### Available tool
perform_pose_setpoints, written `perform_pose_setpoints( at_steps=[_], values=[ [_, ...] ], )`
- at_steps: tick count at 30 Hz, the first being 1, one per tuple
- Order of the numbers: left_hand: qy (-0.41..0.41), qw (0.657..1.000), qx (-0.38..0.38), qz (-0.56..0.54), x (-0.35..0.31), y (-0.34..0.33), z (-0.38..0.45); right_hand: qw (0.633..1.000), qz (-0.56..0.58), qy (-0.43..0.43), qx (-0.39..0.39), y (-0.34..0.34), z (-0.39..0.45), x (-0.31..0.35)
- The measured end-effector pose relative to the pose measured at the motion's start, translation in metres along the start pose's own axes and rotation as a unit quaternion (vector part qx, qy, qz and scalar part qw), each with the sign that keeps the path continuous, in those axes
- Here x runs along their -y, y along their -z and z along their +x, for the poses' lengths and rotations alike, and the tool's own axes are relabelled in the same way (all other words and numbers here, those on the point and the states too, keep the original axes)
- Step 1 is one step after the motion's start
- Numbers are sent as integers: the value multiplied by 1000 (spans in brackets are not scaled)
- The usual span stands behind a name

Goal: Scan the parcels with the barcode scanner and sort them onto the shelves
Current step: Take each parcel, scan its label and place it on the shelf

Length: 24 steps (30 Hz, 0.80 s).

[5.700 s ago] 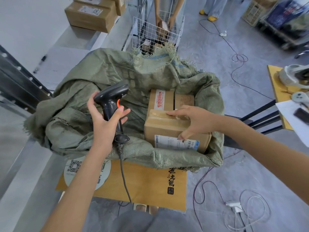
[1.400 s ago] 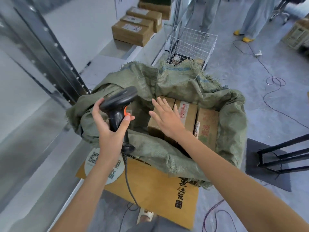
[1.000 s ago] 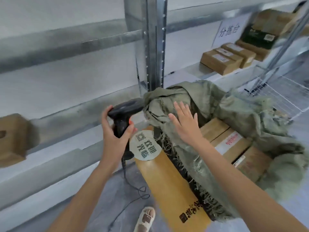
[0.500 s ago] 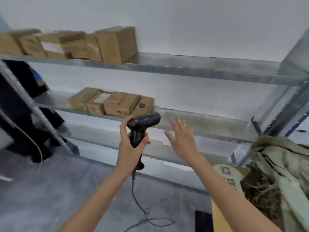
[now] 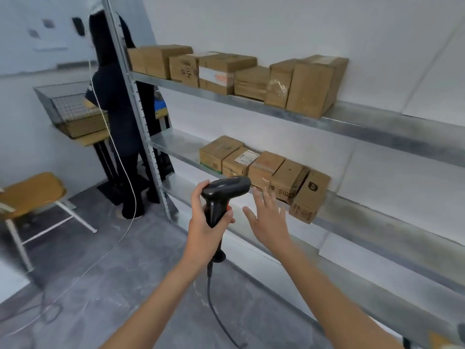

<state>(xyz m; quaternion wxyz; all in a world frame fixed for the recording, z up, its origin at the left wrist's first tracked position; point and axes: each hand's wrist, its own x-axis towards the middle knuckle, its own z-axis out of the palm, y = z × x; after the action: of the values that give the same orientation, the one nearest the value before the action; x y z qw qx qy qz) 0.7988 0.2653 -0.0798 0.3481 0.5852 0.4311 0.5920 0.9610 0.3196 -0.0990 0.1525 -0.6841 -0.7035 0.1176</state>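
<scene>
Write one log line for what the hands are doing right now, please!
left hand: grips barcode scanner | right hand: open, empty, near parcels on middle shelf | upper shelf: parcels in row

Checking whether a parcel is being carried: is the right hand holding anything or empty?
Empty. The right hand is open with fingers spread, held before the row of brown cardboard boxes on the metal shelf, gripping nothing.
</scene>
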Motion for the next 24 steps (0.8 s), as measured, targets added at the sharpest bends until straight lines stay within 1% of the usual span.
perform_pose_setpoints(
  at_steps=[5,12,16,19,22,24],
  values=[
    [10,1000,-18,-5,24,50,34,1000,-7,-24,17,-37,37,50],
    [33,998,-48,-26,62,92,85,999,-21,-39,29,-69,103,88],
    [32,998,-53,-12,95,108,126,999,-23,-43,24,-98,165,110],
    [42,997,-58,-10,124,114,172,999,-20,-43,21,-118,219,119],
    [62,997,-47,-20,151,118,226,998,-23,-55,27,-130,275,121],
    [61,998,-27,-12,167,120,261,997,-19,-69,17,-134,310,119]
  ],
)
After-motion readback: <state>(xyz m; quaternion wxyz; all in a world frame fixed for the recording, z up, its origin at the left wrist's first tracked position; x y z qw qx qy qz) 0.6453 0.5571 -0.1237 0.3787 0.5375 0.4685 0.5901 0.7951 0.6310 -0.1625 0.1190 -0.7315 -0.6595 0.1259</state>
